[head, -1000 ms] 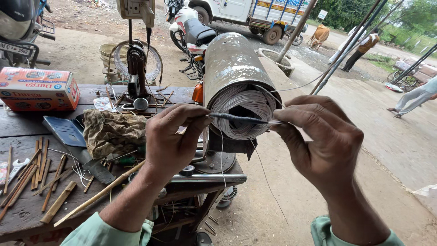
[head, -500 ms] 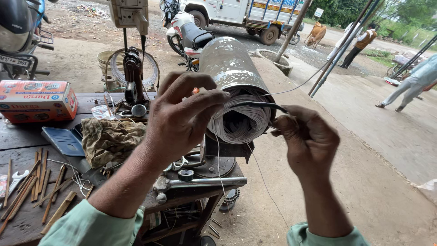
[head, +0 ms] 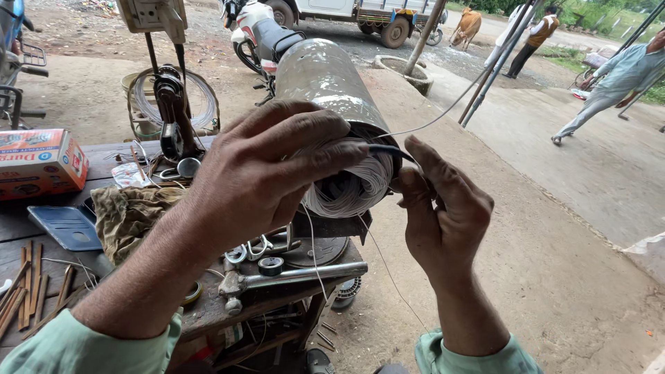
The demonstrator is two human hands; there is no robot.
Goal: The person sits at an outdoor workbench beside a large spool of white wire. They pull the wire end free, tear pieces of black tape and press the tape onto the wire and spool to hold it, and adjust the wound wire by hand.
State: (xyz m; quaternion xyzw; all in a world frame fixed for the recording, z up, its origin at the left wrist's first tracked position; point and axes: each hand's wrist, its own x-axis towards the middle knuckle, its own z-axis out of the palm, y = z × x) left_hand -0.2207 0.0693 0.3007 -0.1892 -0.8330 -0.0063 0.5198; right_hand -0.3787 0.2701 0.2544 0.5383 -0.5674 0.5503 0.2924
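Now my left hand (head: 277,170) presses spread fingers onto the white winding (head: 350,183) at the metal cylinder's (head: 322,76) end. My right hand (head: 443,208) pinches the dark tube (head: 386,149) on the wire (head: 443,114) beside it.

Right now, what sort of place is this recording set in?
Probably an open-air roadside repair stall. A cluttered dark wooden workbench carries a steel hammer and thin wooden sticks; a parked motorcycle and a white truck stand on the dirt road behind. Both hands work white cord on a grey metal cylinder.
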